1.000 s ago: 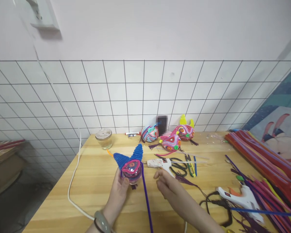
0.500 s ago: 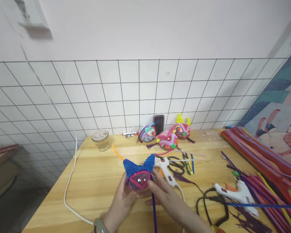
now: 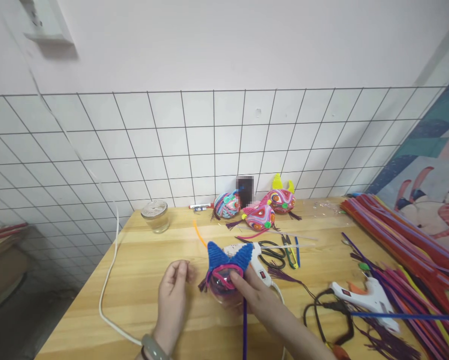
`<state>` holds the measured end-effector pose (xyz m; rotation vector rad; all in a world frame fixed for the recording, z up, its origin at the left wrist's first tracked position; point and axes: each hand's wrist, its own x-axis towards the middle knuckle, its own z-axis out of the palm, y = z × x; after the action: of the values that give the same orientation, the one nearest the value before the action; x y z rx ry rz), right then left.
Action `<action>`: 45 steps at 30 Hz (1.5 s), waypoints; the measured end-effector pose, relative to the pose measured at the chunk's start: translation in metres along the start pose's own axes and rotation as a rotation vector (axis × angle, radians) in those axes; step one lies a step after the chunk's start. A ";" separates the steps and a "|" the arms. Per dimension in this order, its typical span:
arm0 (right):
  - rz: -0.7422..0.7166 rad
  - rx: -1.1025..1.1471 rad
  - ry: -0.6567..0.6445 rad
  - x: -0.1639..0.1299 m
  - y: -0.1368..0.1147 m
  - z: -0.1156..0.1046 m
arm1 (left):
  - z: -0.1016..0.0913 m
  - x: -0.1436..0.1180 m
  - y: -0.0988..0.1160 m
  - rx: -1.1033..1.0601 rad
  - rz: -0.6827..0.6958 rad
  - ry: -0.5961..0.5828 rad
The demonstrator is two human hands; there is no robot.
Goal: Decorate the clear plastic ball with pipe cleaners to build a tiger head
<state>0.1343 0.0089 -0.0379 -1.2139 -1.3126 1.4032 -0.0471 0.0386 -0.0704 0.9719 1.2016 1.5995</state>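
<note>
My right hand (image 3: 256, 290) grips a clear ball ornament (image 3: 220, 295) with two blue fuzzy ears and a pink outline on its front; my thumb presses on the pink part. A purple pipe cleaner (image 3: 244, 325) hangs down from it, and a dark tassel (image 3: 202, 286) shows at its left side. My left hand (image 3: 175, 282) is off the ball to the left, with its fingers curled and thumb pressed against them. Whatever it may pinch is too small to make out. An orange pipe cleaner (image 3: 199, 233) sticks up behind the ball.
Behind the ball lies a white glue gun (image 3: 262, 270), partly hidden, beside black scissors (image 3: 273, 256). Another glue gun (image 3: 370, 300) lies right among cords and pipe cleaners (image 3: 408, 240). Decorated ornaments (image 3: 260, 217) stand by the wall. A glass jar (image 3: 155, 217) is back left.
My left hand has let go of the ball and moved left, its fingers curling. The ball has shifted right in my right hand, whose thumb now lies over the pink part.
</note>
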 end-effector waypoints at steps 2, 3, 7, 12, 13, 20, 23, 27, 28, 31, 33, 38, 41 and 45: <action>-0.075 -0.063 -0.034 0.000 0.003 0.002 | -0.002 0.005 0.002 0.005 -0.005 0.027; -0.086 -0.058 -0.061 -0.001 0.005 0.003 | -0.003 0.007 0.001 0.008 -0.014 0.039; -0.102 -0.041 -0.096 0.000 0.010 0.007 | -0.006 0.012 -0.004 0.005 -0.055 0.070; -0.067 -0.079 -0.087 -0.001 0.006 0.008 | -0.005 0.012 -0.008 -0.026 -0.093 0.028; -0.067 -0.078 -0.092 -0.001 0.005 0.008 | -0.005 0.012 -0.009 -0.031 -0.097 0.017; -0.088 -0.110 -0.089 -0.002 0.009 0.009 | -0.006 0.013 -0.013 -0.049 -0.108 -0.042; -0.114 -0.138 -0.067 -0.002 0.006 0.008 | -0.006 0.012 -0.012 -0.045 -0.112 -0.067; -0.151 -0.134 -0.020 -0.001 -0.001 0.008 | -0.006 0.009 -0.008 -0.023 -0.107 -0.098; -0.146 -0.134 -0.008 -0.001 -0.002 0.008 | -0.006 0.008 -0.007 -0.018 -0.102 -0.102; -0.128 -0.138 0.008 -0.002 -0.004 0.007 | -0.005 0.006 -0.005 -0.008 -0.079 -0.100; -0.136 -0.154 0.020 -0.002 -0.005 0.007 | -0.005 0.006 -0.004 -0.010 -0.061 -0.089; -0.180 -0.164 0.020 -0.002 -0.004 0.007 | 0.000 0.000 -0.001 -0.091 -0.058 -0.119; -0.216 -0.139 0.002 -0.001 0.000 0.009 | 0.004 -0.008 0.004 -0.216 -0.168 -0.349; -0.264 -0.069 -0.025 -0.001 0.004 0.012 | 0.010 -0.016 0.010 -0.283 -0.290 -0.541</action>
<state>0.1228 0.0052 -0.0417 -1.0261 -1.4900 1.1959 -0.0353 0.0249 -0.0593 0.9169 0.6835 1.1360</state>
